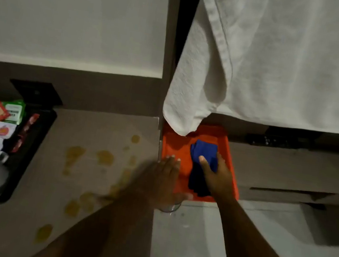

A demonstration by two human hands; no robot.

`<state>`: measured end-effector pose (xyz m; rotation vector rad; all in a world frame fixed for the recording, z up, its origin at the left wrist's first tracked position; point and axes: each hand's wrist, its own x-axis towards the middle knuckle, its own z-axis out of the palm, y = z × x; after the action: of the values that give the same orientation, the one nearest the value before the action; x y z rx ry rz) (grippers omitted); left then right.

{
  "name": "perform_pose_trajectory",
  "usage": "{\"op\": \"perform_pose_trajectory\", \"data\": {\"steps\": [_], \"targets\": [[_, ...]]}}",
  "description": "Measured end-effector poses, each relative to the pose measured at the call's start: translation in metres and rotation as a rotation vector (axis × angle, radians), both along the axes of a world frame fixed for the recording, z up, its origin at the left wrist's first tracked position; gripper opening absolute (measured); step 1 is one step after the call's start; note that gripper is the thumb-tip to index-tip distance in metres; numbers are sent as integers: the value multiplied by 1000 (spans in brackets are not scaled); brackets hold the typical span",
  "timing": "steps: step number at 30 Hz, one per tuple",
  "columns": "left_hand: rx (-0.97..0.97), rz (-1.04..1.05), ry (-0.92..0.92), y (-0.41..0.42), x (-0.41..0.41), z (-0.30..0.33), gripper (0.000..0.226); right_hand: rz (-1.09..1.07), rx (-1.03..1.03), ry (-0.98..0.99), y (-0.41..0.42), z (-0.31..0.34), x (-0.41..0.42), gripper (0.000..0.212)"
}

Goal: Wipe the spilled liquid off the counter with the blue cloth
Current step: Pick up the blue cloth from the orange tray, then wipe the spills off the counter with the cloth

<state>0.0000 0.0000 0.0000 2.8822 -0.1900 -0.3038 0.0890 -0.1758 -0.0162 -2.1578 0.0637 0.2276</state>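
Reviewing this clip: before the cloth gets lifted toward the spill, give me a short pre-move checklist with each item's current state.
1. Right hand on blue cloth: ok.
2. Cloth firmly gripped: cannot tell.
3. Cloth lifted out of orange tray: not ok, it lies inside.
4. Left hand clear of the cloth: ok, at the tray's edge, blurred.
5. Yellow spill wiped off counter: not ok.
6. White towel clear of tray: not ok, its corner hangs over it.

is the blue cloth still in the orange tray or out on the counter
In the tray: the blue cloth lies bunched inside the orange tray, under the right hand.
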Motion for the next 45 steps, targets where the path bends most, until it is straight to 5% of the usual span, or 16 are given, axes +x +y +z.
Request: {"op": "perform_pose_trajectory", "data": {"steps": [8, 13, 19, 28, 35, 41, 45], "targets": [[150, 14, 125, -29, 18, -44, 113, 361, -597, -72, 6, -73, 44, 86], [177, 50, 172, -32, 17, -50, 112, 307, -653, -129, 15, -78, 40, 66], [216, 46, 182, -33, 19, -46, 111, 265, -479, -133, 9, -72, 53, 61], [56, 23, -3, -12, 12, -26, 105, -103, 423, 76, -27, -3, 42, 20], [100, 88, -62, 60, -45, 12, 101, -173, 499, 120, 24, 36, -71, 29], [10, 223, -268, 142, -141, 26, 80, 178, 158, 55, 107, 27, -170, 44], [5, 358, -172, 197, -209, 10, 69, 475, -519, -152, 141, 0, -190, 58]]}}
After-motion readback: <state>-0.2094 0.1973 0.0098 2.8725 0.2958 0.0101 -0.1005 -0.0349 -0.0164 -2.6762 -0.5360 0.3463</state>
